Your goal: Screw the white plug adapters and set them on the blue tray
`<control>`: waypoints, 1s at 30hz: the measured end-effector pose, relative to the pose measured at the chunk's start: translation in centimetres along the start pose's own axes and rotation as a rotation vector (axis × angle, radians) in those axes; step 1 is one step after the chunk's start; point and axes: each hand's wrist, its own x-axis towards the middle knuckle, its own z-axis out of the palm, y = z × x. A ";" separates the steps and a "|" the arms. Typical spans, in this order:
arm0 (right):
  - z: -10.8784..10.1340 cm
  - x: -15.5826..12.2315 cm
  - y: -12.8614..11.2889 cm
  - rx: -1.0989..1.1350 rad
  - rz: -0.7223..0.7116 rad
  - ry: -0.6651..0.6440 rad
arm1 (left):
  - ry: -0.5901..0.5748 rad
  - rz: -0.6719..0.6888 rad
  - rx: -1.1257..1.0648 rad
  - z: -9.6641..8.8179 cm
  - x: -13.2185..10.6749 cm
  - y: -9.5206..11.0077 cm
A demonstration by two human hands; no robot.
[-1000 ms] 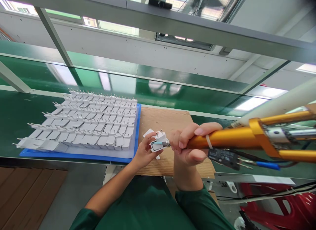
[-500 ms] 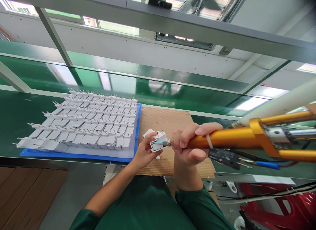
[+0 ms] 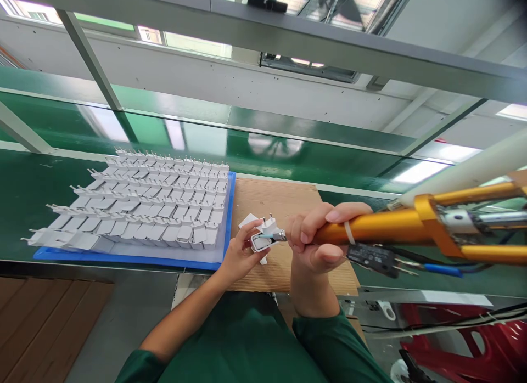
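My left hand [image 3: 241, 255] is closed round a white plug adapter housing [image 3: 270, 226], its open side turned to the right and its two pins pointing up. In my right hand [image 3: 315, 235] is an orange glue dispensing gun [image 3: 374, 229], gripped near its front end. The pale blue nozzle tip [image 3: 265, 236] of the gun reaches into the housing's opening. Whether the tip touches the inside, I cannot tell. A flat white piece [image 3: 248, 223] lies on the cardboard sheet [image 3: 284, 199], partly hidden behind my left hand and the housing.
Left of my hands, a blue tray [image 3: 129, 261] holds rows of white plug housings [image 3: 152, 207] with pins up. A black switch [image 3: 373, 260] with wires hangs below the gun. Green bench [image 3: 24, 180] surrounds the cardboard; a red stool [image 3: 486, 344] stands lower right.
The nozzle tip has shifted slightly within the housing opening, and the gun's rear has moved a little. Both hands keep their hold.
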 end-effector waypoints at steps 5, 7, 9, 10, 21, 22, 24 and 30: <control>-0.3 0.2 0.6 0.006 -0.060 -0.009 | 0.010 -0.018 0.119 -0.1 -0.1 0.5; -0.4 0.2 0.8 0.033 -0.085 -0.022 | 0.011 -0.052 0.132 -0.1 -0.1 0.6; -0.4 0.3 0.9 0.052 -0.087 -0.040 | 0.000 -0.094 0.115 -0.1 0.0 0.7; -0.5 0.3 1.0 0.056 -0.089 -0.040 | -0.005 -0.116 0.100 -0.1 -0.1 0.7; -6.9 0.2 1.7 -0.240 -0.024 0.147 | 0.004 -0.149 -0.086 -2.1 -1.4 0.4; -8.1 0.2 2.0 -0.313 -0.004 0.188 | -0.001 -0.115 -0.056 -2.3 -1.6 0.6; -10.6 0.3 2.7 -0.455 0.031 0.269 | -0.003 -0.052 0.009 -2.6 -1.9 1.0; -17.0 0.2 5.6 -0.736 0.120 0.373 | -0.037 0.091 0.116 -2.9 -2.3 2.0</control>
